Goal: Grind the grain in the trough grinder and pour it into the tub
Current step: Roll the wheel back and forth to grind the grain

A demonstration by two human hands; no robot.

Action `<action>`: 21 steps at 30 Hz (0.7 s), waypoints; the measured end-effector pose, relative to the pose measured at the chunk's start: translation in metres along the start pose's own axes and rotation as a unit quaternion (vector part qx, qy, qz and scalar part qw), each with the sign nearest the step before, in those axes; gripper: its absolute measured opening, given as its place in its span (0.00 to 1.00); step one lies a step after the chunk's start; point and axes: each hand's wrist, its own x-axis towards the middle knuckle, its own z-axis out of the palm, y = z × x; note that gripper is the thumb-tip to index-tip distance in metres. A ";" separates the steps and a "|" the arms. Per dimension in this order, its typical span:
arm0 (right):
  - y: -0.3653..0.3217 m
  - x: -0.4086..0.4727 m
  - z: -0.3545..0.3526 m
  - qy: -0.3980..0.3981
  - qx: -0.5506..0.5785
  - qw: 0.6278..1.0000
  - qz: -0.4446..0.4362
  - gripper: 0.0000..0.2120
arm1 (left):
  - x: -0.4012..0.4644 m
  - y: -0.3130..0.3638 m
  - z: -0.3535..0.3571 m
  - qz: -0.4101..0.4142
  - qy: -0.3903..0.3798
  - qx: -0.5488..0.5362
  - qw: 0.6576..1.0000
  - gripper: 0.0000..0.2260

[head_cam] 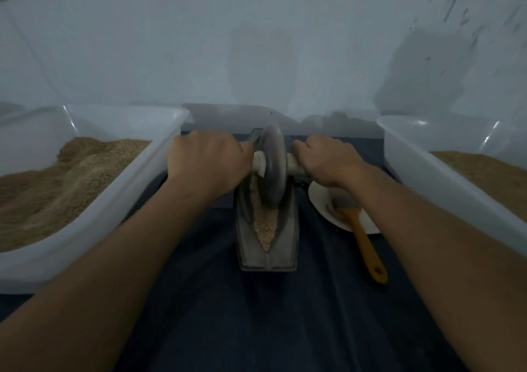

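Observation:
A grey metal trough grinder stands in the middle on a dark cloth, its narrow groove holding pale grain. A grey grinding wheel stands upright in the groove toward the far end, on a white axle handle. My left hand grips the axle's left end and my right hand grips its right end. A white tub at the left holds a heap of brown ground grain. Another white tub at the right also holds brown grain.
A white plate lies right of the grinder, with a brush with an orange handle resting across it. A pale wall rises just behind the tubs. The dark cloth covers the surface toward me.

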 end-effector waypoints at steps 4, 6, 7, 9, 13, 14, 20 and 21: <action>0.003 0.026 -0.005 -0.065 0.062 0.996 -0.020 0.07 | 0.030 -0.005 0.015 -0.013 -0.051 -0.041 0.998 0.16; 0.002 0.037 -0.005 -0.091 0.117 0.989 0.007 0.10 | 0.045 -0.008 0.020 -0.053 -0.084 -0.083 0.992 0.19; 0.003 0.041 -0.003 -0.100 0.148 0.984 0.028 0.10 | 0.053 -0.008 0.022 -0.073 -0.096 -0.100 0.988 0.20; 0.004 0.048 -0.001 -0.119 0.203 0.969 0.076 0.11 | 0.066 -0.009 0.027 -0.092 -0.113 -0.111 0.983 0.21; 0.003 0.049 -0.007 -0.138 0.149 0.978 0.054 0.09 | 0.070 -0.015 0.030 -0.093 -0.120 -0.130 0.980 0.22; 0.002 0.048 -0.008 -0.132 0.134 0.981 0.053 0.08 | 0.064 -0.015 0.030 -0.067 -0.108 -0.115 0.985 0.19; -0.015 0.017 -0.014 0.043 0.018 0.995 0.084 0.25 | -0.006 -0.007 0.025 0.005 0.034 -0.084 0.996 0.02; -0.020 0.007 -0.013 0.079 0.006 0.992 0.094 0.28 | -0.018 -0.006 0.020 0.011 0.053 -0.078 0.995 0.04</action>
